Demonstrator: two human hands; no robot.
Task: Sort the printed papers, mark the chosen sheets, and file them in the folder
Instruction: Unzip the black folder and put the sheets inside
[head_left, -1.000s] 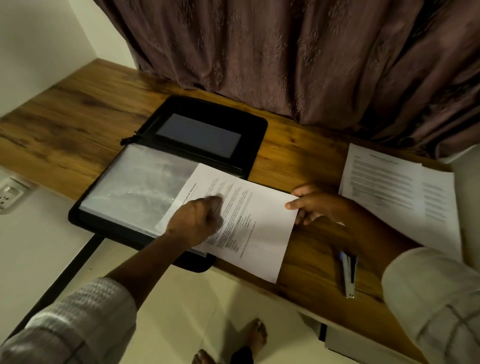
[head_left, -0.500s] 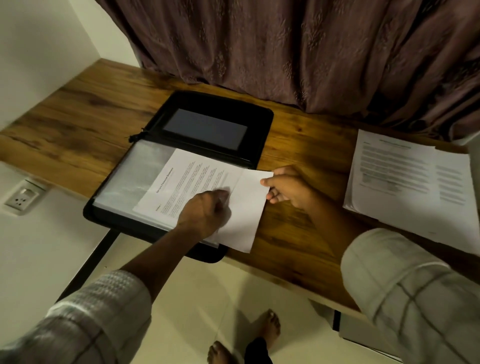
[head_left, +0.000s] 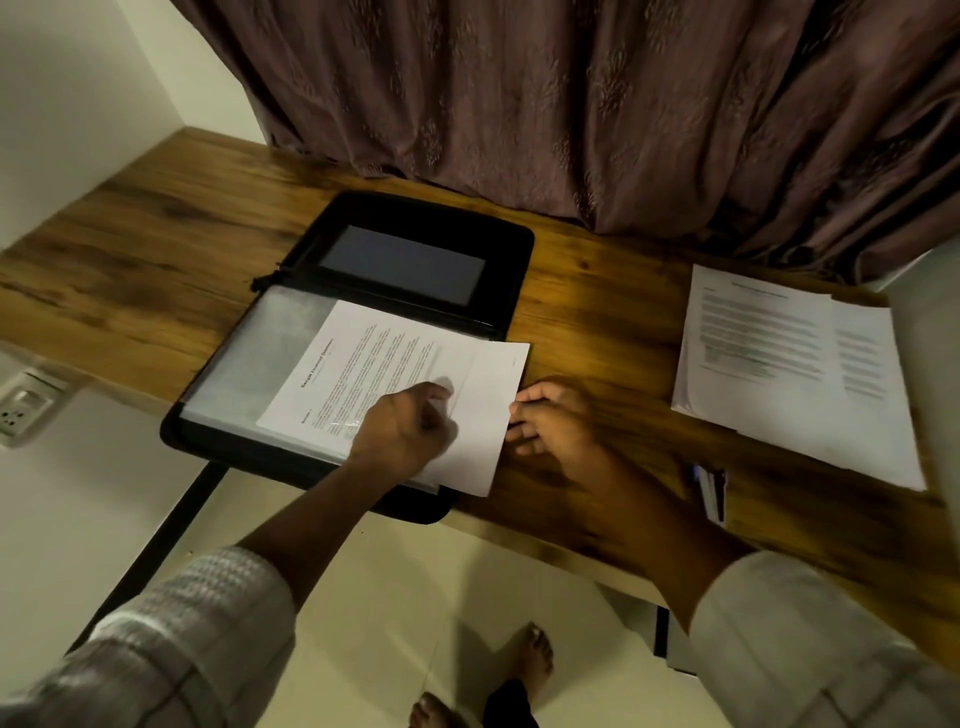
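Slid farther left onto folder (head_left: 511, 270) since a second ago: printed sheet (head_left: 374, 374), centre frame, partly under clear sleeve (head_left: 260, 353). Left grip (head_left: 400, 431) curled atop sheet, hold indiscernible. Right grip (head_left: 556, 426) at sheet's right edge, blurred; pinch or push indiscernible. Paper stack (head_left: 779, 353) at right on tabletop (head_left: 156, 249).

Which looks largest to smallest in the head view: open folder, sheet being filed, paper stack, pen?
Largest: open folder
Next, too alike to rank: paper stack, sheet being filed
Smallest: pen, partly hidden
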